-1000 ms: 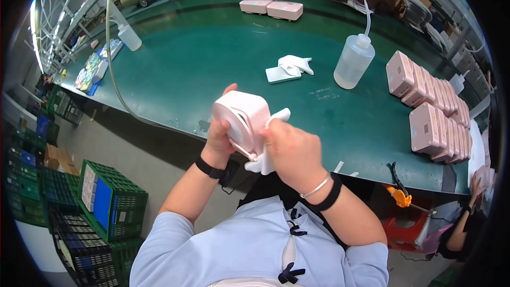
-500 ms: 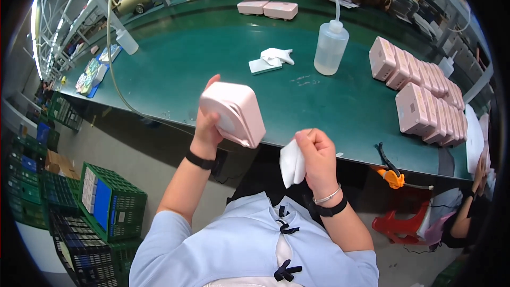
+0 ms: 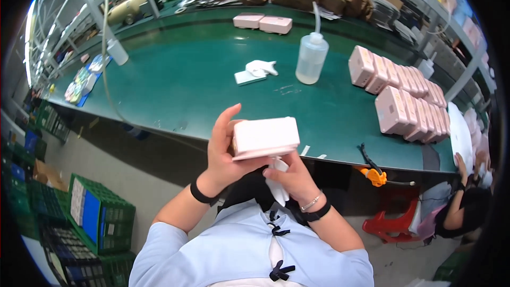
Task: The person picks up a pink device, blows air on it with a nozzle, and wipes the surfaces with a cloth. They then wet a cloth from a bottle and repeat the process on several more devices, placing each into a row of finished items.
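A pale pink box-shaped device (image 3: 267, 136) is held over the near edge of the table, one long side facing up. My left hand (image 3: 220, 151) grips it from the left and below, thumb side raised along its end. Under its right end, my right hand (image 3: 291, 178) is closed on a white cloth (image 3: 277, 188), which hangs down from the fingers. The cloth's upper part reaches the underside of the device; how far they touch is hidden. Farther off on the table lies a crumpled white cloth (image 3: 260, 67) against a small pale flat block (image 3: 249, 77).
The green table (image 3: 175, 95) carries a squeeze bottle (image 3: 312, 58), two pink devices (image 3: 275, 24) at the back and rows of them (image 3: 396, 109) at right. An orange-handled tool (image 3: 375, 176) hangs at the edge. Green crates (image 3: 114, 218) stand left; a red stool (image 3: 390, 224) and another person's hand (image 3: 460, 165) are right.
The pink device has been turned from showing its round-marked face to a long side, and moved lower and to the right. My right hand brought the cloth leftward beneath it.
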